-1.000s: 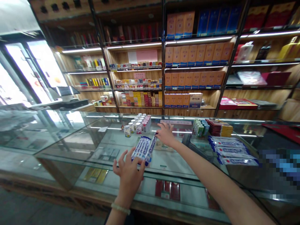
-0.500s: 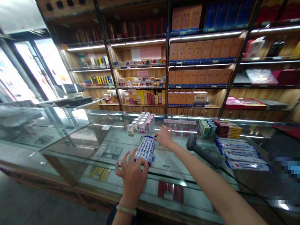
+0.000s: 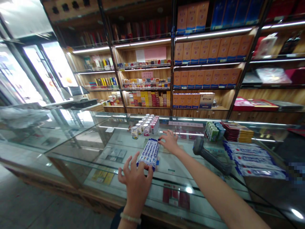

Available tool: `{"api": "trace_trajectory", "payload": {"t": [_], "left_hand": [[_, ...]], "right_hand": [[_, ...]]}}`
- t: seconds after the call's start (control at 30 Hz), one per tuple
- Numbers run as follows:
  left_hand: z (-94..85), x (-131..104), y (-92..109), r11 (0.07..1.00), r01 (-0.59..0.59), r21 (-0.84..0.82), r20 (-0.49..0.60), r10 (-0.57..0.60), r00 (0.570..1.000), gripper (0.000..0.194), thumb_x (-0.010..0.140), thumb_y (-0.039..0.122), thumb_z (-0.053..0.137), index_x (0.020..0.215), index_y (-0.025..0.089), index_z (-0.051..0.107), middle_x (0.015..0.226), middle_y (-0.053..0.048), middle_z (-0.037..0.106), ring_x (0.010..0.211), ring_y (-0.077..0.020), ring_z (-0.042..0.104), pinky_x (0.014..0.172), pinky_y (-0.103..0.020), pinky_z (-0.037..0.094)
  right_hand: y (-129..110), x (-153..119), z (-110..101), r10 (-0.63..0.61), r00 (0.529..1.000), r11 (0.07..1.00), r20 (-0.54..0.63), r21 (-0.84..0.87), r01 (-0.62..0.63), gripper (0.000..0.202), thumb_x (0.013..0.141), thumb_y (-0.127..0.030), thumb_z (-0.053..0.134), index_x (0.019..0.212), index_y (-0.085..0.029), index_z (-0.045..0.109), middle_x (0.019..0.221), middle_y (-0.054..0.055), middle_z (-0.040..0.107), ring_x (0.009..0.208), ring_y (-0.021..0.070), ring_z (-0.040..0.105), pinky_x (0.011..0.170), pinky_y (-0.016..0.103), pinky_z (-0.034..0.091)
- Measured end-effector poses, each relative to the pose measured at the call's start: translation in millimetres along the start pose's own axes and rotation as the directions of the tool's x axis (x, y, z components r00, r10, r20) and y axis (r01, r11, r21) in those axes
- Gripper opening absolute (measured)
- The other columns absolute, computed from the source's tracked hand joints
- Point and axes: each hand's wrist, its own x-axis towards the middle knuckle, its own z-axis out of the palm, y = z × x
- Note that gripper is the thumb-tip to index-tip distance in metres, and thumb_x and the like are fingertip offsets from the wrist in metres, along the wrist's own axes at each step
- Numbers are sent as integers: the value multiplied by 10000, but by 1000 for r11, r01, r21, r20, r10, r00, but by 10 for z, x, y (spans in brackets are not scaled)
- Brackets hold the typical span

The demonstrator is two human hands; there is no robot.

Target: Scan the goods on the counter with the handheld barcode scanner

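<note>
Several narrow blue-and-white packets (image 3: 149,152) lie side by side on the glass counter. My left hand (image 3: 137,175), with a pale bracelet at the wrist, has its thumb and index finger at the near end of the packets, the other fingers spread. At their far right corner, my right hand (image 3: 169,141) pinches the edge between thumb and fingertip, its other fingers raised. Small white-capped bottles (image 3: 146,128) stand just beyond the packets.
A black handheld scanner (image 3: 211,157) with a cable lies right of my right hand. Further right are more blue-and-white packets (image 3: 252,159), red and gold packs (image 3: 238,132) and green tubes (image 3: 211,131). Shelves of orange boxes (image 3: 205,79) stand behind the glass counter (image 3: 95,159).
The whole view has shifted slightly, so the counter and shelves sit a little further right. Both hands stay at the same ends of the packets.
</note>
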Motion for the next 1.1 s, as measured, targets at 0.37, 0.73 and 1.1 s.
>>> {"api": "trace_trajectory", "payload": {"t": [0.37,0.73,1.1], "left_hand": [[34,-18,-36,1000,-16,21,-31,17,999,102,896,305,629,839,239,682,1389,-118,632,1322,-371,473,1130,-645,220],[83,-48,-53,995,-43,86,-82,50,995,204,922,337,614,1056,257,745,1385,-109,640,1293,-343,502,1130,-594,260],[67,-22,0,993,-41,114,39,37,999,439,967,404,544,1366,248,642,1584,-194,430,1477,-426,325,1146,-735,186]], "right_hand": [[-4,-15,8,16,1000,1000,12,-7,-16,181,940,-429,656,1066,-377,774,1486,6,561,1471,302,303,1165,577,160],[-33,-23,-6,23,998,996,67,-82,-17,270,1003,-457,535,1158,-413,752,1593,-3,455,1505,307,270,1186,593,138],[-83,-64,-47,16,999,990,49,-139,-9,452,1041,-560,371,1445,-444,538,1664,41,335,1564,312,164,1199,626,137]]}}
